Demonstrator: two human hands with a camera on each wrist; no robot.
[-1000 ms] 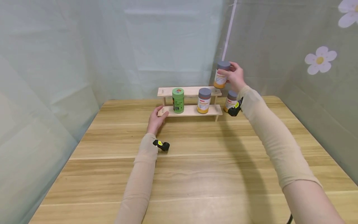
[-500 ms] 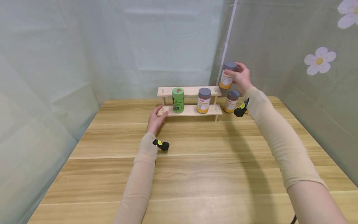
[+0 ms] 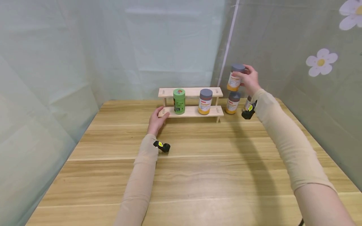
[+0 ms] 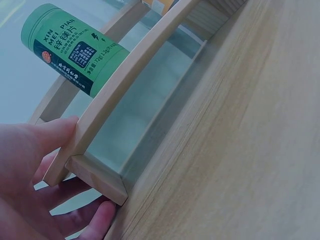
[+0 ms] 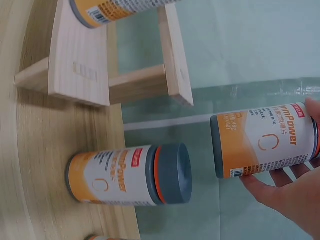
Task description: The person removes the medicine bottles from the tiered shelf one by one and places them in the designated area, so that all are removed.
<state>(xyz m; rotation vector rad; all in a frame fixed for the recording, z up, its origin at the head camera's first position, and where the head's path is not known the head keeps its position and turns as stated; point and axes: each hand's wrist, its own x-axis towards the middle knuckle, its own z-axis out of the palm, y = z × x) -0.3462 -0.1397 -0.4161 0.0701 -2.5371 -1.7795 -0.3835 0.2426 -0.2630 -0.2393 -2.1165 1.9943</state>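
Observation:
My right hand (image 3: 250, 78) grips a supplement bottle (image 5: 265, 142) with a grey-blue lid and a white-and-orange label, near its lid. The bottle is in the air to the right of a two-tier wooden shelf (image 3: 190, 111). Below it, a matching bottle (image 5: 117, 176) stands upright on the table. With the thumb over the board and fingers beneath, my left hand (image 4: 35, 170) holds the lower tier's left end. On that tier stand a green supplement bottle (image 3: 179, 102) at left and another white-and-orange bottle (image 3: 205, 102) toward the right.
A further bottle (image 3: 247, 102) on the table is partly hidden behind the right wrist camera (image 3: 249, 111). The wooden table (image 3: 186, 175) reaches toward me. Pale curtains (image 3: 181, 40) hang behind the shelf, with a flowered one (image 3: 321, 62) at right.
My right hand has carried the bottle rightward, from above the shelf's right end to over the standing bottle, sinking slightly. My left hand has stayed at the shelf.

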